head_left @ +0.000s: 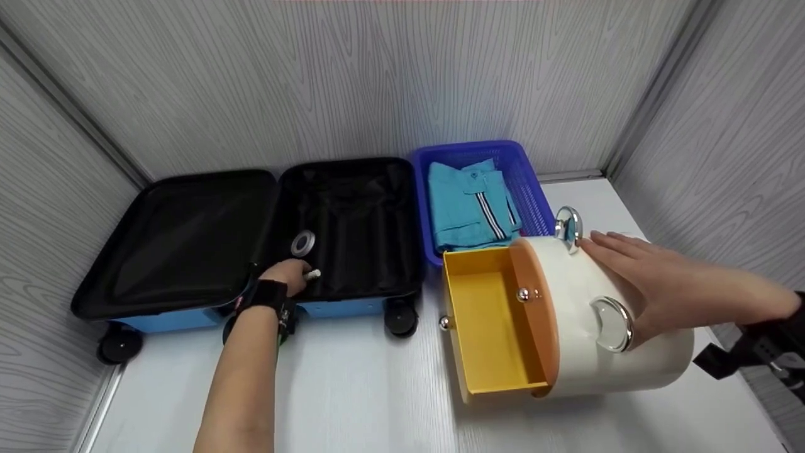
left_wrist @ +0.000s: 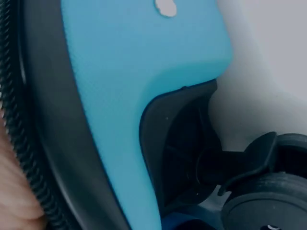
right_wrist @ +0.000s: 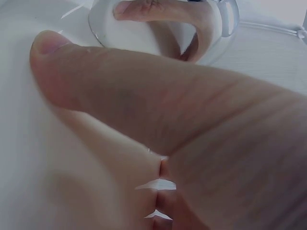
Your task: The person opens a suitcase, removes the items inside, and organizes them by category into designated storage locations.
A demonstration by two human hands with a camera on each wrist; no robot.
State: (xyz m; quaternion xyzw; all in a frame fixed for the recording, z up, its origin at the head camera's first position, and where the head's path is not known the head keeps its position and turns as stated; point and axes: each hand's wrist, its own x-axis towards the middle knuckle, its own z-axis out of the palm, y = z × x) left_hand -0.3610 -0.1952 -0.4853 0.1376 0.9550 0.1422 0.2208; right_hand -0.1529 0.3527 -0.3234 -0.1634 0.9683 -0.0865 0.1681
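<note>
My left hand (head_left: 288,275) is down in the right half of an open blue suitcase (head_left: 352,308), fingers curled round a small white stick-like thing (head_left: 312,274); only its end shows. Just beyond the hand, a round grey-and-silver roll-like object (head_left: 303,243) lies on the black lining. In the left wrist view, the suitcase's blue shell (left_wrist: 120,62) hides most of the hand. My right hand (head_left: 666,283) rests with extended fingers on a white rounded cabinet (head_left: 585,327), its thumb (right_wrist: 96,72) lying along the white surface. The cabinet's yellow drawer (head_left: 494,327) is pulled out, with nothing visible inside.
Behind the cabinet stands a blue plastic basket (head_left: 531,189) holding a folded teal garment (head_left: 468,207). The suitcase's other half (head_left: 188,239) lies flat at the left. Black caster wheels (head_left: 400,318) stick out at the front. Grey wood-patterned panels (head_left: 352,75) enclose the white surface.
</note>
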